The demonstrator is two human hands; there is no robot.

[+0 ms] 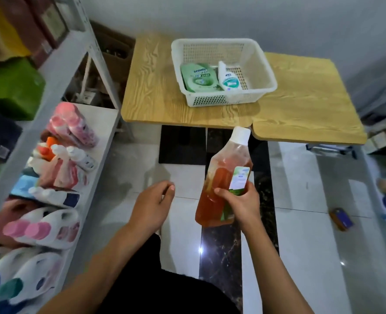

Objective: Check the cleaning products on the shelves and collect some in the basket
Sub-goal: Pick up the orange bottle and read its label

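Both forearms reach forward from the bottom edge, over a dark garment. Right hand (241,203) has its grip wrapped round the lower body of an orange bottle (223,180), fingers curled over the green and white label, holding it above the tiled floor (305,200), tilted with its white cap (240,134) pointing away toward the near edge of the table (155,91). Left hand (152,206) hovers just beside the bottle without touching it, its grip loose, fingers relaxed and slightly bent, holding nothing.

On the wooden table stands a white basket (266,71), well apart from the bottle. Inside it lie 2 products: a green pouch (197,77) and, touching it on the right, a white pouch (228,79) with a teal label.

At the left, a grey shelf (101,123) carries blurred cleaning products (58,173): pink pouches, white bottles, pink-capped jugs.
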